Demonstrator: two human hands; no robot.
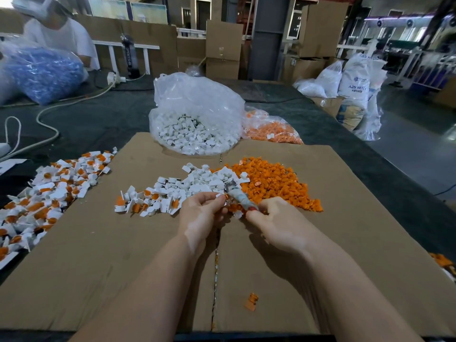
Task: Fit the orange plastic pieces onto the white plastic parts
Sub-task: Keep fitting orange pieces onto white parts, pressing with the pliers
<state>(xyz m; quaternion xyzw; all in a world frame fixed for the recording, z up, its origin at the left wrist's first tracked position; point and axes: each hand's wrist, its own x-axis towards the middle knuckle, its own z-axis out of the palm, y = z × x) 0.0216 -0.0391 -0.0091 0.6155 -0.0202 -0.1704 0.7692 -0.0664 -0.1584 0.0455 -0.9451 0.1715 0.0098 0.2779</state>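
Lower centre of frame: a lone orange piece [251, 301] lies on the cardboard sheet [103, 255], just right of the seam, well apart from everything else. Above it, both my forearms run up toward mid-frame.

My left hand [199, 213] has fingers curled, pinching a small white part [219, 195] at the tips. My right hand [276, 222] is curled round a tool w/ a wrapped handle [240, 196]; its metal tip points up-left and meets the white part between my hands. Can't tell if an orange piece is already on that part, too small & partly hidden.

Just beyond my fingertips, centre frame: a loose heap of white parts [197, 183], some at its left end already w/ orange fitted. Touching it on the right, a pile of orange pieces [274, 183].

Left edge of frame: a big spread of finished white+orange assemblies [49, 191], partly on the cardboard, partly on the dark table [98, 124].

Further up, centre: an open clear bag of white parts [195, 124], and beside it on the right a bag of orange pieces [271, 130].

Upper left: a bag of blue pieces [44, 72] w/ another person [61, 33] in white behind it. Upper right: white sacks [355, 80] on the floor. Top centre: stacked cardboard boxes [223, 49].
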